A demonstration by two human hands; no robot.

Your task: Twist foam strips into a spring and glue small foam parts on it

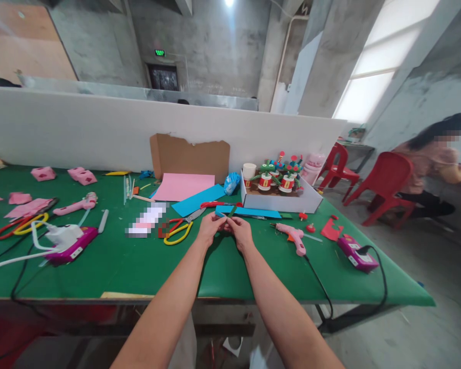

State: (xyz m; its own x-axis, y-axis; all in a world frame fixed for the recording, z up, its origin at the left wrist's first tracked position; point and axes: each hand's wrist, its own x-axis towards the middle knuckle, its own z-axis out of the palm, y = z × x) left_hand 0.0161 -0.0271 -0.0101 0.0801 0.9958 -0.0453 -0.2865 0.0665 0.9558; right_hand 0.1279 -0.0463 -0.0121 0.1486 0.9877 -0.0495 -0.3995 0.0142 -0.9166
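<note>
My left hand (211,228) and my right hand (239,230) are close together over the green table (138,279). Between their pinched fingertips is a small green strip (231,211), which both hands appear to hold. A blue paper strip (253,211) lies just behind my hands. To the left of them are scissors with red and yellow handles (179,233). A pink glue gun (292,236) lies to the right, its black cord running over the table's front edge.
Behind stand a white box (284,203) of small figures, a blue bundle (231,183), pink paper (184,186) and a cardboard piece (194,161). Purple power strips (72,246) lie at both sides. A person (430,159) sits at the far right near red chairs (388,179).
</note>
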